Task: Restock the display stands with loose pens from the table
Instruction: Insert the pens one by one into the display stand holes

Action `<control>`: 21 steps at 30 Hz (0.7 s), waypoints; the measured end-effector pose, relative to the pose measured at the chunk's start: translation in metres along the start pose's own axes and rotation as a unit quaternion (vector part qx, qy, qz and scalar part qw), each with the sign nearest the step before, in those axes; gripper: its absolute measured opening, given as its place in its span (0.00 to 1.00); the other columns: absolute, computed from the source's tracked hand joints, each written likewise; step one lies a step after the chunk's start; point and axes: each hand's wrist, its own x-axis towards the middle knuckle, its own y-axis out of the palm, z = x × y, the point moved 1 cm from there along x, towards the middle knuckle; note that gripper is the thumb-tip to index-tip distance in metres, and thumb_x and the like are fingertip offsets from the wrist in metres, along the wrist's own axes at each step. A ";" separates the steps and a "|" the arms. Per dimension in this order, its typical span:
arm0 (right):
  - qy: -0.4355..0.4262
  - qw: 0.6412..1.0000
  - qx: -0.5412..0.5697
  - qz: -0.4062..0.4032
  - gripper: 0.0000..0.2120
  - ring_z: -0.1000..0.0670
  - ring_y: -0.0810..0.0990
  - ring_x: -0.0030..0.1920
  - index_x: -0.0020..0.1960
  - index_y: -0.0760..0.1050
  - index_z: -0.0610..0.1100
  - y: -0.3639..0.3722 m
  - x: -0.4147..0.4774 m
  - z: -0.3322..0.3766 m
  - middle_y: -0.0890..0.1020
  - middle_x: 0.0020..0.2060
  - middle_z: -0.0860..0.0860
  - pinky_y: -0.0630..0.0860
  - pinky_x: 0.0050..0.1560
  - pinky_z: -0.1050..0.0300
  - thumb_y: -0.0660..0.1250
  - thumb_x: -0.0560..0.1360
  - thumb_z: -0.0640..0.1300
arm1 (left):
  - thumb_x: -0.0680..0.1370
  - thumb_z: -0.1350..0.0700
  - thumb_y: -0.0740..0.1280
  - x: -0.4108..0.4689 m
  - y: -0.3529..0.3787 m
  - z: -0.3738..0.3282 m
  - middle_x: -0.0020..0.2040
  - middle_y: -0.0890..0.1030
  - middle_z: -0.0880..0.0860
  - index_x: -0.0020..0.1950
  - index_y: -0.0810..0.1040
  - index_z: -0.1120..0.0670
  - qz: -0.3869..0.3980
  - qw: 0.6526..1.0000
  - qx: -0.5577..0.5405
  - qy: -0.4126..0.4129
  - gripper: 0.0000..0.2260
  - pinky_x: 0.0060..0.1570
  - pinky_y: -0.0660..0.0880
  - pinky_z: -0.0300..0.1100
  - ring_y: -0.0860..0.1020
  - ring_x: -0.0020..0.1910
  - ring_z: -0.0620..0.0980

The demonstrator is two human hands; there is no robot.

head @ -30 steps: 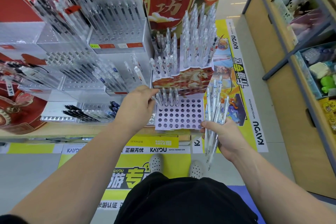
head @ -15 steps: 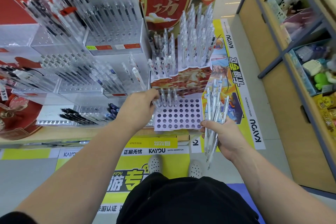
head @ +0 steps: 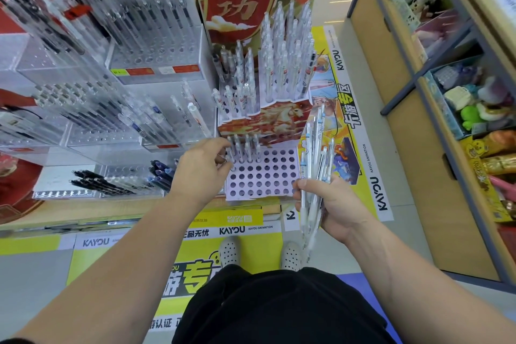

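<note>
Gripping a loose bundle of pens upright in the right hand, just beside the display stand. Curling the left hand at the leftmost seated pen in the perforated front tier; pinching or merely touching, cannot tell. Likely risks: knocking the neighbouring pens askew with the knuckles, missing a hole, or letting the fanned bundle slip through a slack grip onto the floor. Counted: four pens standing in that tier's back row, two hands busy, bundle too overlapped to count.
</note>
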 end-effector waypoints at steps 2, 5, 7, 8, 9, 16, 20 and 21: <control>0.003 1.000 0.004 0.005 0.07 0.48 0.83 0.37 0.52 0.78 0.37 0.000 0.000 0.002 0.84 0.40 0.43 0.81 0.38 0.53 0.71 0.75 0.31 | 0.75 0.62 0.74 -0.003 -0.007 -0.003 0.48 0.83 0.52 0.59 0.82 0.55 -0.029 0.999 -0.011 -0.019 0.14 0.49 0.82 0.50 0.82 0.42 0.49; 0.002 1.000 -0.004 0.011 0.11 0.48 0.84 0.38 0.56 0.78 0.36 -0.002 0.000 0.006 0.85 0.41 0.44 0.81 0.37 0.54 0.72 0.75 0.32 | 0.77 0.59 0.74 -0.010 -0.018 -0.022 0.41 0.81 0.49 0.54 0.83 0.54 -0.094 0.995 -0.031 -0.029 0.07 0.45 0.80 0.47 0.79 0.37 0.49; -0.001 0.999 -0.018 0.026 0.11 0.48 0.84 0.38 0.55 0.78 0.36 -0.001 -0.002 0.007 0.85 0.40 0.44 0.81 0.37 0.54 0.72 0.74 0.31 | 0.79 0.55 0.72 -0.012 -0.019 -0.047 0.39 0.82 0.47 0.49 0.82 0.50 -0.059 0.989 -0.117 -0.063 0.01 0.42 0.78 0.44 0.80 0.37 0.49; 0.000 0.999 -0.023 0.035 0.11 0.47 0.84 0.38 0.54 0.78 0.37 0.000 -0.002 0.007 0.85 0.40 0.44 0.81 0.37 0.54 0.73 0.73 0.31 | 0.80 0.53 0.71 -0.012 -0.014 -0.061 0.40 0.82 0.48 0.48 0.82 0.49 -0.006 0.979 -0.181 -0.094 0.02 0.40 0.78 0.44 0.80 0.37 0.50; 0.004 0.999 -0.026 0.046 0.12 0.46 0.84 0.38 0.52 0.79 0.38 0.001 -0.004 0.007 0.85 0.39 0.43 0.81 0.36 0.54 0.75 0.70 0.31 | 0.80 0.53 0.70 -0.012 -0.007 -0.075 0.42 0.83 0.49 0.48 0.83 0.48 0.051 0.960 -0.246 -0.126 0.02 0.38 0.78 0.45 0.81 0.36 0.50; 0.000 0.995 -0.033 0.092 0.17 0.46 0.80 0.35 0.55 0.79 0.41 -0.003 -0.009 0.012 0.82 0.39 0.43 0.78 0.34 0.53 0.74 0.66 0.33 | 0.78 0.58 0.74 -0.011 0.036 -0.117 0.36 0.80 0.53 0.49 0.83 0.55 0.131 0.868 -0.427 -0.218 0.02 0.34 0.78 0.43 0.78 0.32 0.50; -0.008 0.996 -0.030 0.079 0.14 0.45 0.80 0.35 0.55 0.80 0.40 -0.010 -0.012 0.012 0.82 0.41 0.42 0.79 0.34 0.54 0.71 0.73 0.27 | 0.76 0.63 0.75 -0.014 0.044 -0.117 0.36 0.82 0.50 0.51 0.82 0.57 0.150 0.852 -0.448 -0.227 0.06 0.42 0.82 0.53 0.80 0.34 0.52; -0.006 0.997 -0.024 0.075 0.13 0.45 0.81 0.35 0.55 0.79 0.40 -0.011 -0.012 0.011 0.82 0.41 0.42 0.79 0.34 0.54 0.70 0.74 0.27 | 0.76 0.64 0.75 -0.014 0.045 -0.117 0.36 0.82 0.50 0.51 0.82 0.58 0.154 0.842 -0.461 -0.235 0.06 0.42 0.81 0.54 0.80 0.34 0.52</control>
